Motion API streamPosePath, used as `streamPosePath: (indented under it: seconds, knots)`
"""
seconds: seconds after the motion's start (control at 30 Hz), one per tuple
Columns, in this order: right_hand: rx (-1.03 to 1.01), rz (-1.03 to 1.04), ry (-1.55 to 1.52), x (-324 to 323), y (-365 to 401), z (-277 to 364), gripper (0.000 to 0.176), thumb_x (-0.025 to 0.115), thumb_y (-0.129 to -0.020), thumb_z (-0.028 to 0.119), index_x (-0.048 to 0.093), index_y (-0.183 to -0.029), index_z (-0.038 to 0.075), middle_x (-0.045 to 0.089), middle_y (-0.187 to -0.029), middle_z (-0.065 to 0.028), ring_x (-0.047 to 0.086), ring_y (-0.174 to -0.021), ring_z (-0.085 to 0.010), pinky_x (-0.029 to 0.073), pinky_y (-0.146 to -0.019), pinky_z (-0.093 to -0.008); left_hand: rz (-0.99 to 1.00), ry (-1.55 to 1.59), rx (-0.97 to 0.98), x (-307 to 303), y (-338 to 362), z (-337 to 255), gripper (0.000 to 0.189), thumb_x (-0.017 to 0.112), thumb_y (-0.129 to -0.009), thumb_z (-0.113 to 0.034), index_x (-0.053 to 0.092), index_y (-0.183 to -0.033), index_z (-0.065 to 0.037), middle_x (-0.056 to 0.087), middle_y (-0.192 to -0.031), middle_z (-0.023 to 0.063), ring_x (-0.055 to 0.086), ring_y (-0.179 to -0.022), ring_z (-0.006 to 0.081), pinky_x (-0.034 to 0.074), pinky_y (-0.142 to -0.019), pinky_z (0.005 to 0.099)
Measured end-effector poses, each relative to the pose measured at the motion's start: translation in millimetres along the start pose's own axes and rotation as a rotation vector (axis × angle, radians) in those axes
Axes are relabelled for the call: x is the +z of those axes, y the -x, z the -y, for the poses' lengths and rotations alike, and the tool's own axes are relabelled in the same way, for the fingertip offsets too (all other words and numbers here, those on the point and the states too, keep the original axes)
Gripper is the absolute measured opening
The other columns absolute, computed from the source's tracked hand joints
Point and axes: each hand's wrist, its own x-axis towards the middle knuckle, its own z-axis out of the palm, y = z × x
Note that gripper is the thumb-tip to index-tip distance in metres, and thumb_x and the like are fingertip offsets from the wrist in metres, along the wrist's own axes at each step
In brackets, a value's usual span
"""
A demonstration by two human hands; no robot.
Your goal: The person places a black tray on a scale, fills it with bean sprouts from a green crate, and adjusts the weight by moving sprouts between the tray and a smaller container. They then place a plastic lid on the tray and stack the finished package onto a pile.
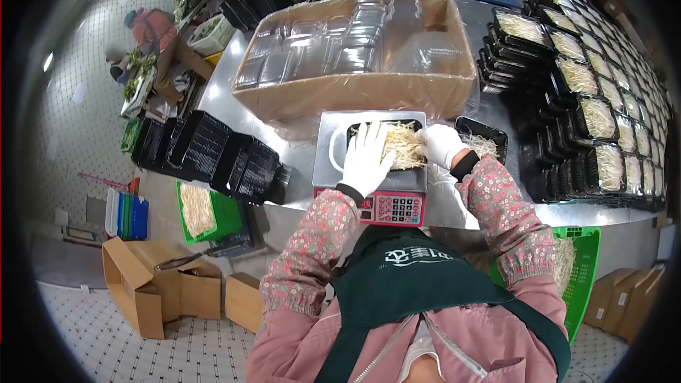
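A black tray [408, 169] filled with pale bean sprouts [402, 143] sits on the plate of a red-fronted digital scale [332, 176]. My left hand [366, 159], in a white glove, lies over the tray's left part with fingers stretched across the sprouts. At the tray's right edge, my right hand [443, 145], also gloved in white, has its fingers closed on some sprouts; the fingertips are partly hidden. Just right of the scale, a second black tray [498, 132] holds fewer sprouts. Loose sprouts lie on the table between the second tray and the scale.
Behind the scale stands a cardboard box [355, 93] of clear plastic lids [365, 35]. Stacked black trays [206, 152] lean at left. Filled packs [599, 117] are piled at right. Green crates [230, 216] with sprouts stand below the table. Other people [152, 32] work farther off.
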Motion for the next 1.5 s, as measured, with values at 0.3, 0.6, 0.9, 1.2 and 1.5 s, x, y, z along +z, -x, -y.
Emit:
streamPosePath:
  seconds: [0.3, 0.6, 0.9, 1.2, 1.5]
  knots:
    - [0.026, -0.245, -0.391, -85.1, 34.3, -47.3, 0.015, 0.07, -0.081, 0.014, 0.072, -0.086, -0.001, 0.07, -0.076, -0.0152, 0.069, -0.068, -0.0227, 0.054, -0.066, -0.0313, -0.112, 0.284, 0.008, -24.2, 7.5, 7.1, 0.073, 0.067, -0.087, -0.027, 0.033, -0.148, -0.001, 0.031, -0.153, 0.0217, 0.028, -0.142, 0.0391, 0.024, -0.114, 0.0472]
    - [0.306, -0.224, -0.495, -17.1, 76.8, -154.5, 0.015, 0.072, -0.082, 0.015, 0.072, -0.087, 0.0, 0.069, -0.073, -0.0101, 0.062, -0.06, -0.0177, 0.049, -0.058, -0.0295, -0.404, 0.757, -0.402, -70.0, 55.6, 79.1, 0.046, 0.054, -0.099, -0.014, 0.043, -0.142, -0.001, 0.05, -0.141, 0.0164, 0.045, -0.132, 0.0258, 0.033, -0.111, 0.0362]
    - [0.27, -0.302, -0.654, -81.4, 52.2, -63.2, 0.011, 0.068, -0.087, 0.003, 0.071, -0.096, -0.003, 0.072, -0.083, -0.0071, 0.065, -0.071, -0.0085, 0.052, -0.067, -0.0236, -0.402, 0.909, -0.501, -80.9, 88.2, 86.5, 0.041, 0.052, -0.1, -0.013, 0.048, -0.136, 0.005, 0.053, -0.138, 0.0167, 0.05, -0.129, 0.0224, 0.036, -0.11, 0.033]
    - [-0.304, -0.276, -0.338, -6.4, -20.8, 29.3, 0.02, 0.069, -0.087, 0.022, 0.071, -0.102, 0.008, 0.066, -0.09, -0.0105, 0.064, -0.087, -0.0287, 0.052, -0.078, -0.0352, -0.368, 0.943, -0.51, -51.9, 77.5, 71.4, 0.04, 0.052, -0.099, -0.008, 0.049, -0.137, 0.001, 0.054, -0.138, 0.0161, 0.053, -0.126, 0.0232, 0.038, -0.109, 0.0341]
    - [-0.138, -0.179, -0.33, -42.6, 16.9, -8.1, 0.072, 0.083, -0.072, 0.029, 0.054, -0.135, 0.012, 0.055, -0.128, -0.0175, 0.051, -0.12, -0.0334, 0.043, -0.102, -0.0393, -0.237, 0.697, -0.434, -66.7, 89.7, 66.9, 0.066, 0.069, -0.087, -0.016, 0.04, -0.144, -0.001, 0.044, -0.145, 0.0188, 0.041, -0.137, 0.0289, 0.033, -0.113, 0.0393]
